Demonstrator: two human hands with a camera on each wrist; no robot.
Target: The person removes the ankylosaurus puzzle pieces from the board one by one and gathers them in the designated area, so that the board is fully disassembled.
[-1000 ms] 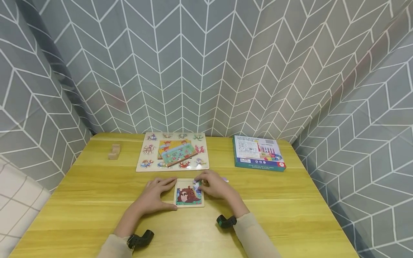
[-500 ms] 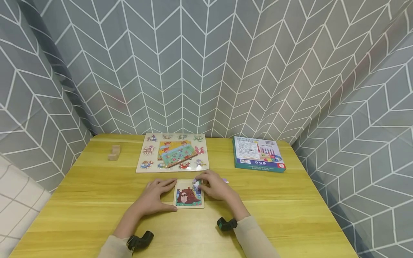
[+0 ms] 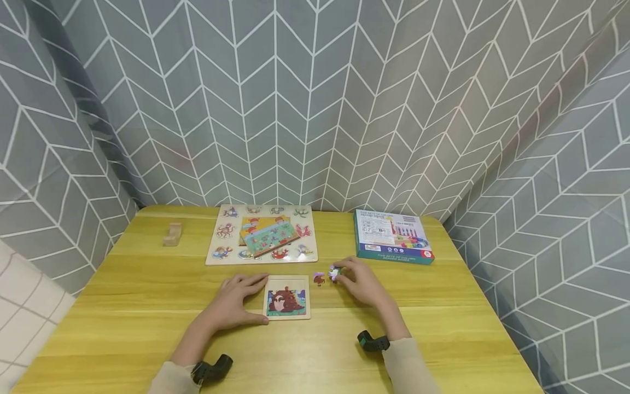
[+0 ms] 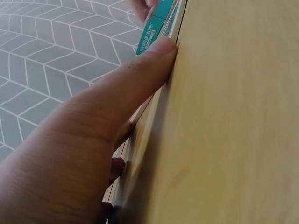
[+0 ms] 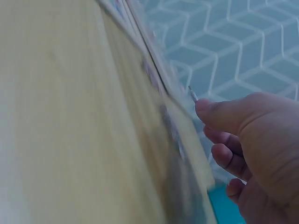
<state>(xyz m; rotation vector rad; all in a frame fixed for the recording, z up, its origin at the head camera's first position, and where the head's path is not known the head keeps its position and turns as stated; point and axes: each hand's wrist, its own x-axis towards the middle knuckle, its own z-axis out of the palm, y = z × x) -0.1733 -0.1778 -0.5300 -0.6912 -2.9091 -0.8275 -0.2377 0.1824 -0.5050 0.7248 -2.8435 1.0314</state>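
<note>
Now right hand point(image 3: 361, 283) — on puzzle piece point(image 3: 334, 272)

Head view: high, facing forward-down over yellow wooden table point(image 3: 147, 323). Wrist views: close, low along same tabletop.

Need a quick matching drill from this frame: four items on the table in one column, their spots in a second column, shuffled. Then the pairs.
Things:
1. small framed puzzle
2. teal box
3. wooden block
4. loose puzzle piece

Places:
A. far left of the table
B. far right, beyond the right hand
C. between the framed puzzle and the right hand
D. against the left hand, near the middle

Pairs: 1-D, 2-B, 3-A, 4-C
</note>
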